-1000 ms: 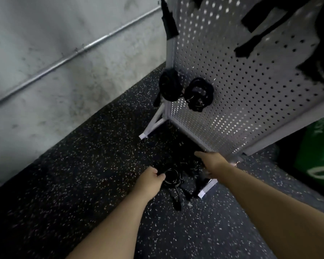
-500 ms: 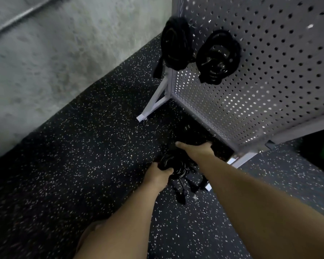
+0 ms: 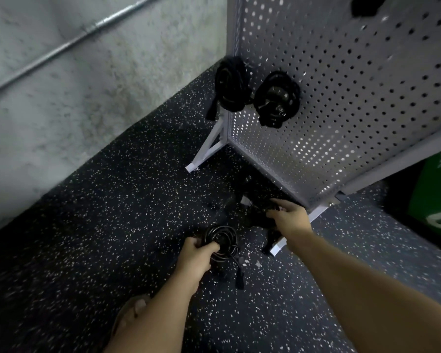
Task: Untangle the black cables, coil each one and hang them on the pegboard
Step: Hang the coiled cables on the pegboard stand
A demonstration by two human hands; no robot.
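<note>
Holding the coiled cable (image 3: 223,240) by its loops in my left grip (image 3: 199,253); looks light and floppy, and it'll probably spring open. Right grip (image 3: 289,215) is on the tangle (image 3: 255,217), can't tell if it's closed.

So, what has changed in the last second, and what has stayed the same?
The left hand, gripping the coiled cable, pulled it away from the tangled cables, toward the person. The right hand stays on them; two hung coils remain on the pegboard.
</note>
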